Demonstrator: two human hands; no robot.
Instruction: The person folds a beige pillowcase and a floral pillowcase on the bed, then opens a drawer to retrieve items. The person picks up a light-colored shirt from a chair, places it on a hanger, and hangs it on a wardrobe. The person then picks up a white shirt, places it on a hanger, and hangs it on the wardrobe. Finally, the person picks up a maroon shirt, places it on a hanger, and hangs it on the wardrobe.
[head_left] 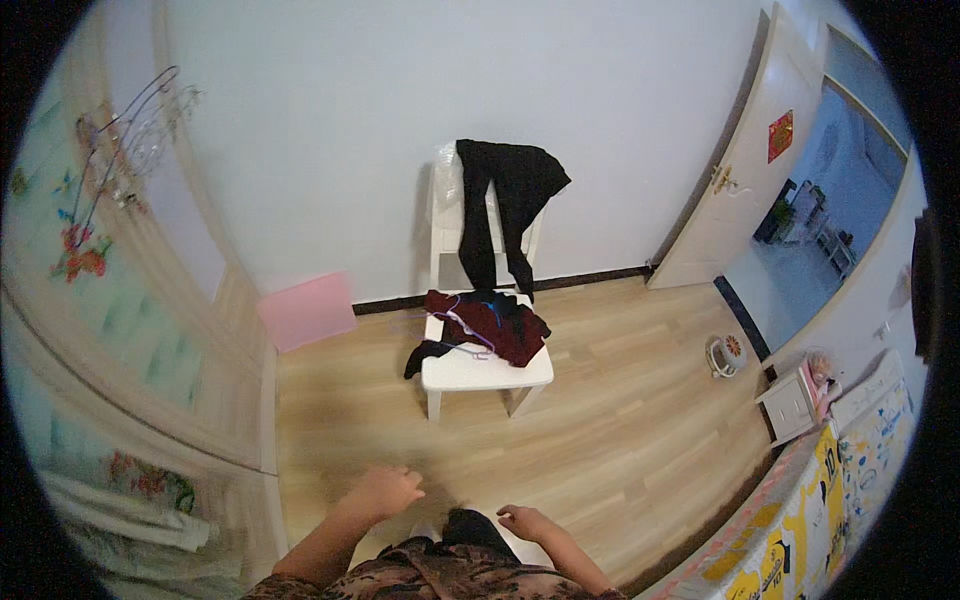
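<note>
My left hand hangs low at the bottom of the view, fingers loosely curled, holding nothing. My right hand is beside it, fingers loosely bent and empty. Both hover above the wooden floor, in front of a white plastic chair. A dark red garment lies crumpled on the chair's seat with thin wire hangers among it. Black trousers are draped over the chair's back. Neither hand touches the chair or the clothes.
A pink flat panel leans against the wall left of the chair. More wire hangers hang at the upper left on a wardrobe. An open white door stands at the right, with a small round fan and a small drawer unit nearby.
</note>
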